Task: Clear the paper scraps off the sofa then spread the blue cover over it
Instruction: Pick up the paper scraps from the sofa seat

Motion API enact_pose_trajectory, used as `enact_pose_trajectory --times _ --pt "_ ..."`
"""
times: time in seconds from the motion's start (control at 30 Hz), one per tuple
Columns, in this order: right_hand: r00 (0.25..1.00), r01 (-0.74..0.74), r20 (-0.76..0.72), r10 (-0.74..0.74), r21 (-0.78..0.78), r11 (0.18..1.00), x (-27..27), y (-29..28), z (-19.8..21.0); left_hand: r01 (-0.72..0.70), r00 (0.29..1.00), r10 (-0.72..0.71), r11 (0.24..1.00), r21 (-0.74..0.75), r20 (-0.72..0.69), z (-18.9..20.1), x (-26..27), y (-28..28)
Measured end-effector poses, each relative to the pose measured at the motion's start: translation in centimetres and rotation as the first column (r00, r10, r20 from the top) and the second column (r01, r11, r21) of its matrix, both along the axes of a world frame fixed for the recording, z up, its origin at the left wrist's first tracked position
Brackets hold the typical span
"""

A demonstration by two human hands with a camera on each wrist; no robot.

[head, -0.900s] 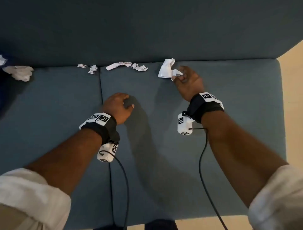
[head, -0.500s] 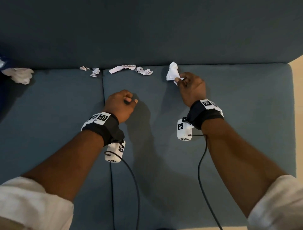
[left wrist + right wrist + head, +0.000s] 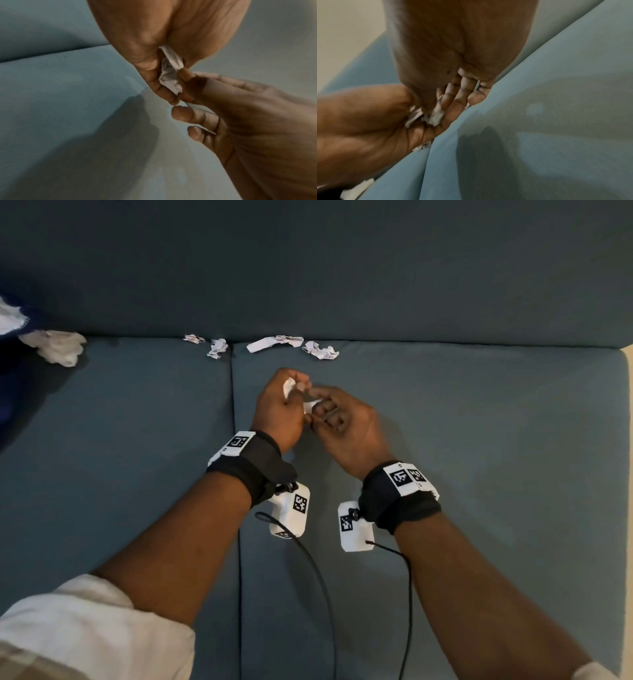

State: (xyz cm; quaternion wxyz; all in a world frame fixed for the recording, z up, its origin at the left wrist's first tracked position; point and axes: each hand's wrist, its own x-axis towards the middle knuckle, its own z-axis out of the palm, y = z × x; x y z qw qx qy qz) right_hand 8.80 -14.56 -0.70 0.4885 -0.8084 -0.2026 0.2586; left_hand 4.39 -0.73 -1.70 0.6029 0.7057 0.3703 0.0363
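Observation:
Over the middle of the blue-grey sofa seat (image 3: 479,474) my two hands meet. My left hand (image 3: 291,392) curls round a wad of white paper scraps (image 3: 169,73). My right hand (image 3: 318,409) reaches in from the right, and its fingertips (image 3: 186,75) pinch a white scrap (image 3: 310,405) against that wad. Several scraps lie along the back crease: a small one (image 3: 193,338), a crumpled one (image 3: 217,348), a strip (image 3: 274,342) and another crumpled one (image 3: 320,350). A dark blue cloth (image 3: 10,378) shows at the far left edge, mostly out of frame.
A larger crumpled white wad (image 3: 56,345) lies on the left cushion beside the blue cloth. The seam between the two cushions (image 3: 236,508) runs just left of my hands. The backrest (image 3: 308,268) rises behind. Pale floor (image 3: 629,440) borders the seat's right end.
My right hand carried the white scrap from the back crease leftward and nearer, and my left hand rose off the cushion to meet it. The scrap is now between both hands.

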Motion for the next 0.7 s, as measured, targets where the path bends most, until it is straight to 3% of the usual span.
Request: enact_pose_trajectory --times 0.1,0.17,0.27,0.47,0.57,0.7 --pt "0.997 0.035 -0.071 -0.036 -0.007 0.999 1.5 1.1 -0.4 -0.080 0.996 0.077 0.994 -0.069 -0.041 -0.5 -1.6 2.3" --pt "0.996 0.084 -0.013 -0.086 -0.079 0.993 3.5 1.7 -1.1 -0.115 0.991 0.107 0.987 -0.111 -0.079 -0.6 -2.7 3.6" --pt "0.982 0.147 0.146 -0.119 -0.195 0.970 6.6 3.6 -2.2 -0.097 0.993 0.093 0.994 -0.050 -0.072 -0.5 -4.3 5.7" --pt "0.971 0.092 0.238 0.015 -0.432 0.897 8.5 6.6 -4.6 -0.142 0.989 0.144 0.989 0.028 -0.047 -1.7 -5.9 8.3" --pt "0.964 0.133 0.264 -0.024 -0.405 0.904 8.0 6.7 -4.6 -0.191 0.980 0.189 0.981 -0.024 -0.055 -1.4 -5.8 8.7" --pt "0.968 0.125 0.241 -0.069 -0.230 0.965 5.7 6.9 -3.2 -0.254 0.967 0.252 0.946 -0.201 -0.034 -0.7 -5.5 9.0"
